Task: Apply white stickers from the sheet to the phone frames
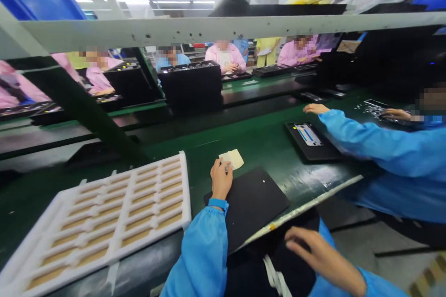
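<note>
My left hand (pixel 222 178) reaches over the far left corner of a black flat mat (pixel 256 202), with a blue band at its wrist. Its curled fingers grip the near left edge of a small pale yellow cloth or paper piece (pixel 236 159); a greyish patch shows by the fingertips, too small to make out. Low on the right, my right hand (pixel 318 253) hangs in front of the bench edge, holding nothing, its fingers loosely bent and the thumb apart. A small white dot lies on the mat.
On the left, a white foam tray (pixel 116 213) with rows of slots lies on the green bench (pixel 198 144). To the right, a co-worker's blue sleeve (pixel 369 134) reaches past a black board (pixel 320 151) bearing a phone-like part. A metal beam (pixel 223 28) crosses above.
</note>
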Demonstrator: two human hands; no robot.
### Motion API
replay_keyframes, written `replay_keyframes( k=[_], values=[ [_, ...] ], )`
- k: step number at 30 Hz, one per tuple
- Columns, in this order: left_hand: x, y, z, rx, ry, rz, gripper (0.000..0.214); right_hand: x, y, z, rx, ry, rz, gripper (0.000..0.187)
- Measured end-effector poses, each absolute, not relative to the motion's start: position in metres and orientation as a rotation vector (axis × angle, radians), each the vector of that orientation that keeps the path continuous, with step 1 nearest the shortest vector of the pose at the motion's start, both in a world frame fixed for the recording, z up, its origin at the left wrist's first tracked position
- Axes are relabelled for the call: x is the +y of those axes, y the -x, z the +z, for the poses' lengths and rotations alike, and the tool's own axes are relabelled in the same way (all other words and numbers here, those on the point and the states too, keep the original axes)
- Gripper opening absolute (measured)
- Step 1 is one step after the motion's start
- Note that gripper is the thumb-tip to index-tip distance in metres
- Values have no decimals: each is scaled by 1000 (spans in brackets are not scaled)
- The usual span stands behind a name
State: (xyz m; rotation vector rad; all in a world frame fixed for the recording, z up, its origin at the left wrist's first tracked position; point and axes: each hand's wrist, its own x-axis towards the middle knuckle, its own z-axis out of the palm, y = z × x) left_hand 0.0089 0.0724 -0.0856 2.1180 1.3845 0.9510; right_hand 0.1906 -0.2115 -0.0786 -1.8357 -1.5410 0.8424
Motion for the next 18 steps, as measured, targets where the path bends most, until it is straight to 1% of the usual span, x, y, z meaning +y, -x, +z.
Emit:
replay_keyframes(
  k=[1,3,4,7,10,12,18],
  values=[
    [73,-9,-85,1372,-2113,954,26,-201,-202,-63,-1514,1838,773,23],
    [73,-8,-85,1354,-2098,959,26,-171,-237,-41,-1328,1936,415,29],
    [74,-7,-85,1346,-2088,963,26,-152,-259,-34,-1229,1989,295,32],
    [74,-6,-83,1327,-2059,982,26,-91,-333,-29,-993,2122,82,37],
    [73,-5,-81,1322,-2024,998,25,-41,-389,-36,-825,2244,-17,44],
    [72,-5,-80,1320,-1997,1009,25,-22,-405,-42,-748,2300,-34,49],
    [63,-5,-74,1292,-1883,1077,25,-14,-411,-53,-649,2276,-77,50]
  ],
)
